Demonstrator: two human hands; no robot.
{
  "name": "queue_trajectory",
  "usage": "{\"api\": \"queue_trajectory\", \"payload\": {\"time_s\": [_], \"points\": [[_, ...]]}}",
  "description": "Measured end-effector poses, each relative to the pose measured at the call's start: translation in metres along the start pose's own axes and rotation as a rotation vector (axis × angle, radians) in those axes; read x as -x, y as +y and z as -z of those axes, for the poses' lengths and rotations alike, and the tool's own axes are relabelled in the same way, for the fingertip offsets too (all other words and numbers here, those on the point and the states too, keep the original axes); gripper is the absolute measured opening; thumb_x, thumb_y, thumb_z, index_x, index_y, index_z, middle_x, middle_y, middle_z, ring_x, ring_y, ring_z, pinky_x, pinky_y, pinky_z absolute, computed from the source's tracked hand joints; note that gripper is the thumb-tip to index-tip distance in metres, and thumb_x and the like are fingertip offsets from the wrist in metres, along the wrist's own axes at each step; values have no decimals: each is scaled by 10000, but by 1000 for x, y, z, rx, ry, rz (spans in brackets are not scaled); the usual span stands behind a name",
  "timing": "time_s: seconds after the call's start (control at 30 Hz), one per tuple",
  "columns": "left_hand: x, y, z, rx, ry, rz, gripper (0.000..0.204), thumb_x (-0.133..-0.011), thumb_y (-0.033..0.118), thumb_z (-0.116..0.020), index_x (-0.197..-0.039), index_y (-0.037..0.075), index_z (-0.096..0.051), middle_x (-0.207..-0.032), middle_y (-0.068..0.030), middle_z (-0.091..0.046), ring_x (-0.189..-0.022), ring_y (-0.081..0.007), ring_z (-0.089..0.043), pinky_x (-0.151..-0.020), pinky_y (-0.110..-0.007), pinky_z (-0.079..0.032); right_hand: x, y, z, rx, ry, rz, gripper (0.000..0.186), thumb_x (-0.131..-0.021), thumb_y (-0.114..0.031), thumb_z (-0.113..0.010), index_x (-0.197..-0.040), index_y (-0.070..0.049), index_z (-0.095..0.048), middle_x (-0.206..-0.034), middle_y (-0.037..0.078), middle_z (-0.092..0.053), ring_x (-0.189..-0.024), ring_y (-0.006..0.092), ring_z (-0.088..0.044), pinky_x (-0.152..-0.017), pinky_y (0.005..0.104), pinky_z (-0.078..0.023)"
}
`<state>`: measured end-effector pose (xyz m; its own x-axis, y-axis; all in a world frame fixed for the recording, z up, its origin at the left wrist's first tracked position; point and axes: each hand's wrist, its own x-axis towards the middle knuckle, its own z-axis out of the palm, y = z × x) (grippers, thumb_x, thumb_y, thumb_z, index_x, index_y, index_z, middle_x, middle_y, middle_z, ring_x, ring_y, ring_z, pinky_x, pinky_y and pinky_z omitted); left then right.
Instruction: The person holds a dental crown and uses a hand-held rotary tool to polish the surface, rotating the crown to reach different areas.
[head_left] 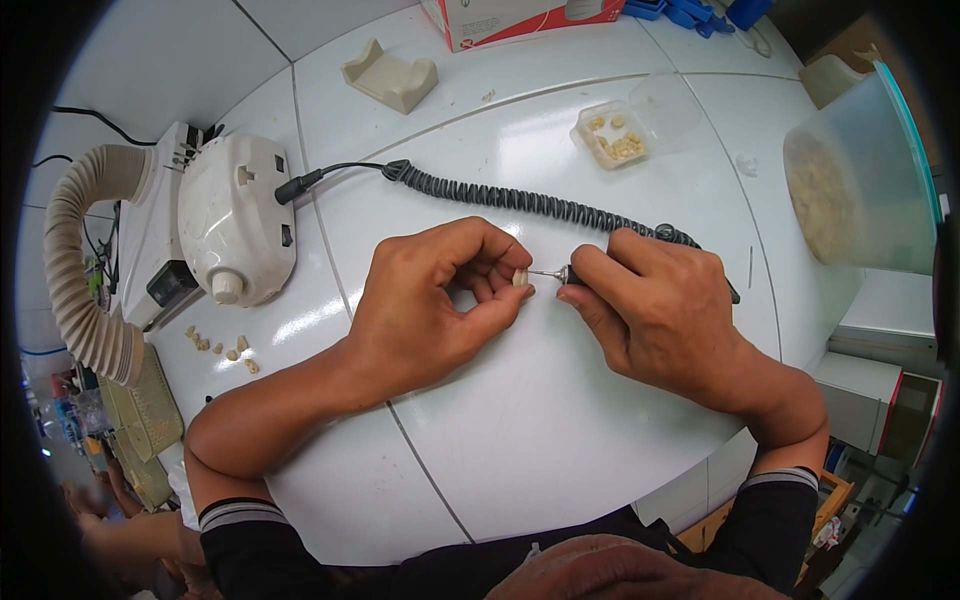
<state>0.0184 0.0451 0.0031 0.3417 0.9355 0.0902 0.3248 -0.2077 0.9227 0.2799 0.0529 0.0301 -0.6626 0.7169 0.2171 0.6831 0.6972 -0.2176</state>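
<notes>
My left hand [430,305] pinches a small cream tooth-shaped piece [520,277] between thumb and forefinger, over the white tiled tabletop. My right hand [660,310] grips a rotary handpiece [573,274], its body mostly hidden by the fingers. From its metal nose a thin bur [545,273] points left, its tip at or very near the piece; contact is too small to tell. A black coiled cord [520,197] runs from behind the right hand to a white control unit [240,220] on the left.
Several loose cream pieces [224,346] lie below the control unit. Beyond my hands are a small clear box [610,135] of yellowish pieces and a beige handpiece rest [390,76]. A ribbed hose [75,250] curves at the left; a translucent tub [860,180] stands right.
</notes>
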Motion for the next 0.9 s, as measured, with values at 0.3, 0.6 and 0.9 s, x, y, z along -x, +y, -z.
{"api": "queue_trajectory", "payload": {"time_s": [0.3,0.6,0.9], "points": [[0,2,1,-41,-23,-4,199,-967,3,-875,-1133,-56,-783,-991,-76,-810,-870,-97,-735,-790,-261,-621,1,2,-1,4,10,14,238,-1051,-305,-818,-1018,-112,-685,-763,44,-575,-556,205,-617,-497,379,-466],[0,3,2,-33,-28,-1,199,-969,-2,-871,-1138,-59,-782,-1004,-76,-808,-874,-98,-732,-793,-261,-620,0,1,-1,3,7,20,236,-1050,-309,-818,-1018,-113,-690,-758,43,-575,-554,198,-613,-495,377,-461],[-1,3,3,-63,-20,-29,172,-977,8,-868,-1123,-42,-791,-968,-70,-809,-854,-97,-735,-783,-263,-622,0,1,1,-1,-4,26,227,-1051,-307,-816,-1018,-118,-695,-753,39,-580,-559,206,-619,-505,384,-469]]}}
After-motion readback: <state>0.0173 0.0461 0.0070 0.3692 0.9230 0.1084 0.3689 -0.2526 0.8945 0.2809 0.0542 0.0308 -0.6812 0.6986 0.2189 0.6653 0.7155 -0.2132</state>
